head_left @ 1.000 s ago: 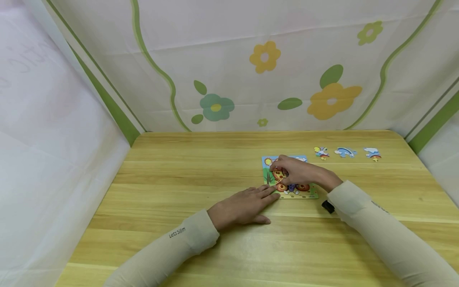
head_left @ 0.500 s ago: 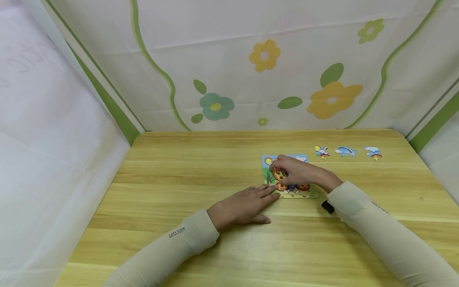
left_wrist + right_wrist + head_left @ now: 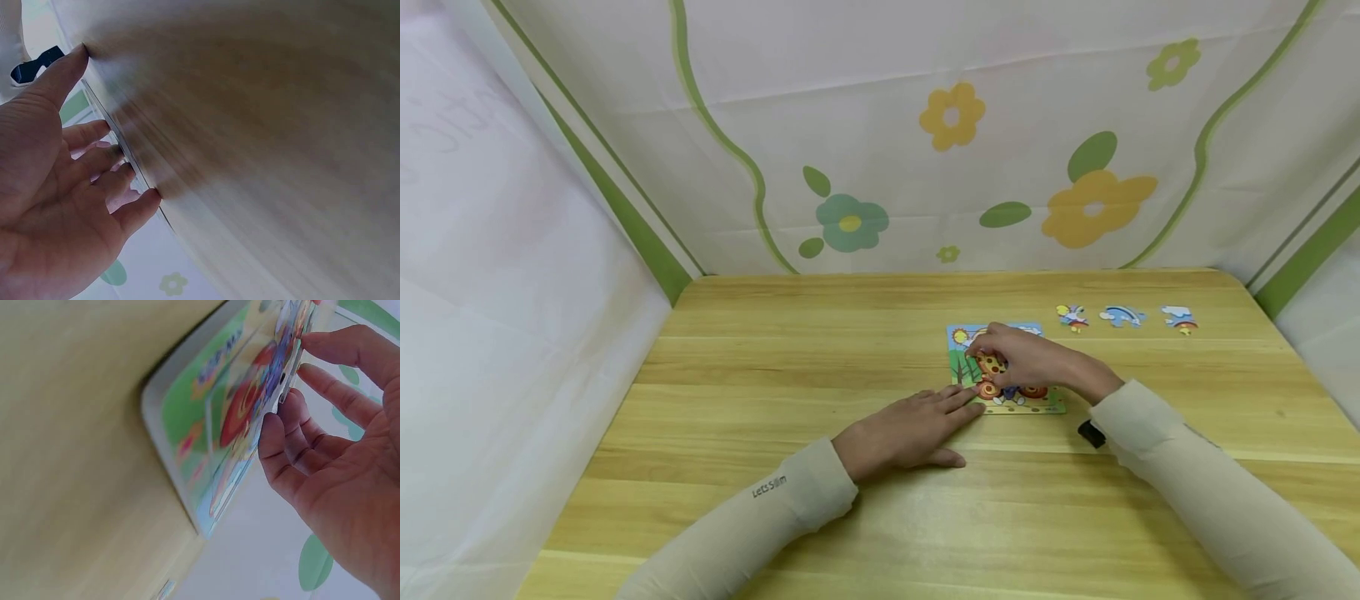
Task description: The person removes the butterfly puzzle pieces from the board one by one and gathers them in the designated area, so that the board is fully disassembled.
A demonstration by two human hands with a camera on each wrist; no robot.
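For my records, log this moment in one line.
left hand: fingers on puzzle board; right hand: pinches piece at board; three loose pieces: on table

Right hand: sits slightly farther right over the picture board than half a second ago, its fingertips moved along with it.
Orange spotted piece: shifts a little to the right too, between the thumb and fingers.
Green patch on the board: shows more of itself, with its dark stems, left of that piece.
Right sleeve cuff: moves slightly right.
Black object by the cuff: likewise edges right.
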